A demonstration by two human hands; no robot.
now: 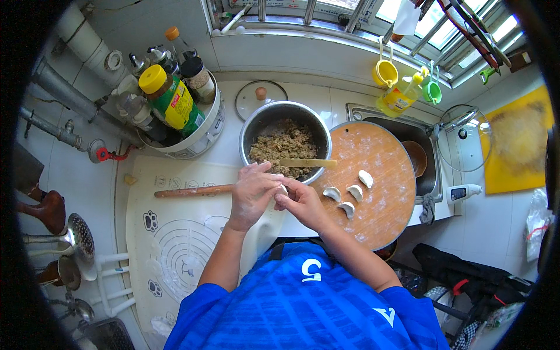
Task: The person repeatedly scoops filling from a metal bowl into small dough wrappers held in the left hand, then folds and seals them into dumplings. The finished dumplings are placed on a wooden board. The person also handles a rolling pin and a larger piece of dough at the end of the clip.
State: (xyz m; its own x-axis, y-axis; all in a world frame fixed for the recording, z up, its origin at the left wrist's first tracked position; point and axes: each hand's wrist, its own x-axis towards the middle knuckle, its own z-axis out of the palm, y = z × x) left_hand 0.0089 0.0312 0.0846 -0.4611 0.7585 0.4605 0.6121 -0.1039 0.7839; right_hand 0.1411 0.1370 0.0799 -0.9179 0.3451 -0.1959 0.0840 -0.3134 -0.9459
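My left hand (253, 197), dusted with flour, and my right hand (302, 203) meet around a small piece of white dough (282, 190), mostly covered by the fingers; it looks like a dumpling being pinched. Just beyond them stands a steel pot (323, 127) of minced filling (284, 142), with a flat wooden stick (308, 163) lying across the filling and rim. A wooden rolling pin (192, 191) rests on the printed dough mat (144, 258) at the left, partly behind my left hand. Several folded dumplings (355, 192) lie on the floured round wooden board (380, 153).
A white bucket (192, 148) of bottles and a glass lid (249, 98) stand at the back. Right of the board are a steel sink (431, 188), another glass lid (455, 151) and a yellow cutting board (516, 144). Ladles and a skimmer (81, 238) hang left.
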